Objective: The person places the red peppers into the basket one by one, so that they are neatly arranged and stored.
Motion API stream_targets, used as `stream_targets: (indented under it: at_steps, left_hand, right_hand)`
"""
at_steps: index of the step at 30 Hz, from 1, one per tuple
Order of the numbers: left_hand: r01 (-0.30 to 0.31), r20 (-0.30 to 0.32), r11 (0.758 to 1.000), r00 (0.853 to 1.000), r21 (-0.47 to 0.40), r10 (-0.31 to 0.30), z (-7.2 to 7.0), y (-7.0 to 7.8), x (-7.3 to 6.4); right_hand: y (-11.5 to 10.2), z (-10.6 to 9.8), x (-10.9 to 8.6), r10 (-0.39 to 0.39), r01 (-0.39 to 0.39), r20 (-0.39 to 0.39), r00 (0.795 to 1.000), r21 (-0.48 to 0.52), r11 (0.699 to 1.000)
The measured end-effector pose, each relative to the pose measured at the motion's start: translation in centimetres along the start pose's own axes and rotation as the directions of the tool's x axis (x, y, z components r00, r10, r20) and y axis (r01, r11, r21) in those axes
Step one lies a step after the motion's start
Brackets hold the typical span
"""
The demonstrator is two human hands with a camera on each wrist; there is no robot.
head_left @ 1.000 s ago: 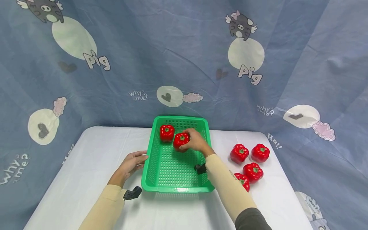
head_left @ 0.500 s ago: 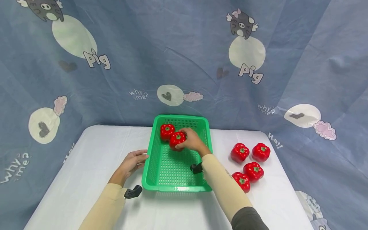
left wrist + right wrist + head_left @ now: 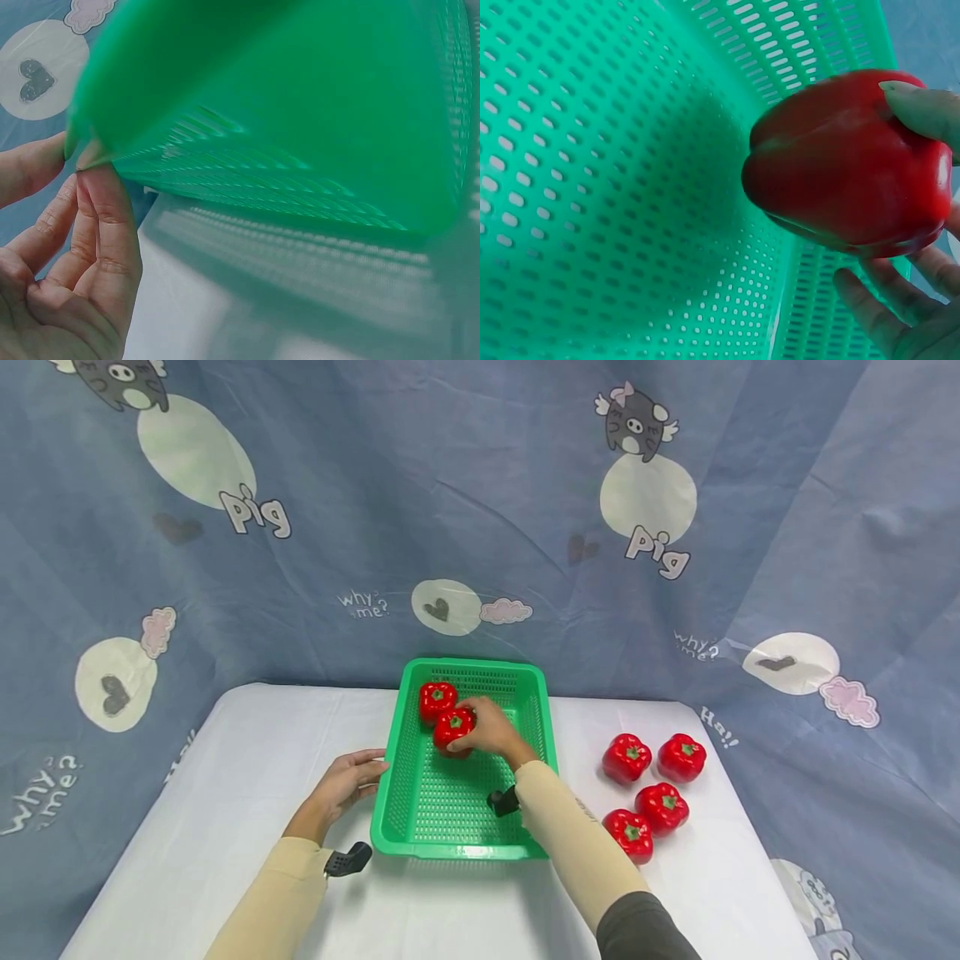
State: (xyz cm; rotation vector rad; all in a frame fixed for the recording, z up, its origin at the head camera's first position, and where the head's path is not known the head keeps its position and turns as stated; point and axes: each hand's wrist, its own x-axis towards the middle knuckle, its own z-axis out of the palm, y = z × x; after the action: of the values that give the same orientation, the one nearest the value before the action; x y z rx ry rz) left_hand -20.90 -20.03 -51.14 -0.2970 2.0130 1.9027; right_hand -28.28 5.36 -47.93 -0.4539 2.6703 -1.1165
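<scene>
My right hand (image 3: pixel 489 727) grips a red bell pepper (image 3: pixel 452 732) inside the green plastic basket (image 3: pixel 465 852). In the right wrist view, that bell pepper (image 3: pixel 840 165) hangs over the perforated floor, thumb on one side and fingers on the other. Just behind it in the head view sits another red bell pepper (image 3: pixel 437 700), in the basket's far left corner. My left hand (image 3: pixel 347 785) is at the basket's left rim; in the left wrist view the fingertips (image 3: pixel 96 176) pinch the rim's edge.
To the right of the basket, several red bell peppers (image 3: pixel 662 808) lie on the white-covered table (image 3: pixel 300 727). A blue printed cloth (image 3: pixel 480 527) hangs behind the table. Black wrist cameras (image 3: pixel 348 860) stick out below both hands.
My right hand has moved left with its bell pepper, bringing it close in front of the one in the far left corner. The left hand stays at the rim.
</scene>
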Motion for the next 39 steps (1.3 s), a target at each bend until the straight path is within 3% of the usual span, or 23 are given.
stream_targets:
  at_steps: [17,23,39]
  left_hand:
    - [-0.011,0.018,1.000,1.000,-0.018,0.011,-0.1,-0.3,0.2]
    - [-0.021,0.021,1.000,1.000,-0.015,0.022,-0.2,-0.3,0.2]
    - [-0.020,0.022,0.999,1.000,-0.027,0.021,-0.4,-0.5,0.2]
  right_hand:
    - [-0.6,2.3,0.8,0.031,-0.032,0.014,0.999,0.047,0.998]
    - [-0.9,2.8,1.0,0.031,-0.031,0.007,0.999,0.016,0.999]
    - [-1.5,4.5,1.1,0.103,-0.102,-0.020,0.994,0.041,0.994]
